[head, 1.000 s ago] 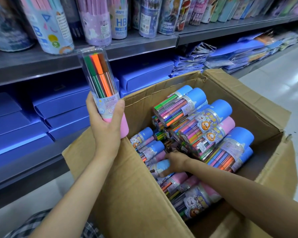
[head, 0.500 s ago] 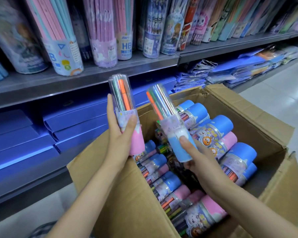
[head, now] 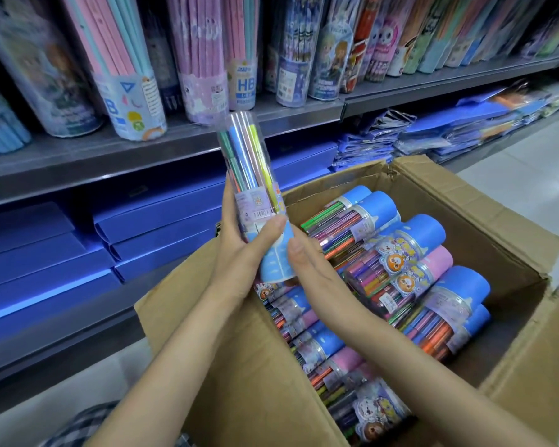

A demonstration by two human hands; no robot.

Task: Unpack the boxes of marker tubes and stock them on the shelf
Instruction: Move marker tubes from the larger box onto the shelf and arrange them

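- Tubes that were held apart half a second ago, one per hand, are now pressed together above the near-left corner of the cardboard box [head: 249, 382]; the blue-capped marker tube [head: 255, 201] stands upright in front, and the pink-capped one from the left hand is hidden behind it, so whether it is still there cannot be told for sure.
- Left hand [head: 239, 253] is wrapped around the bundle from the left, thumb across the front label, fingers curled behind.
- Right hand [head: 307, 262] has flattened out, palm and straight fingers pressing the blue cap end from the right rather than gripping it.
- Judgement: this looks like a transfer into one hand, freeing the right to reach again for the remaining marker tubes [head: 384, 272], which lie on their sides filling the box.
- Shelf [head: 207, 133] just beyond carries upright pencil tubes [head: 123, 85]; blue flat boxes [head: 155, 221] sit on the level below. Nothing from this box is visibly stocked yet.
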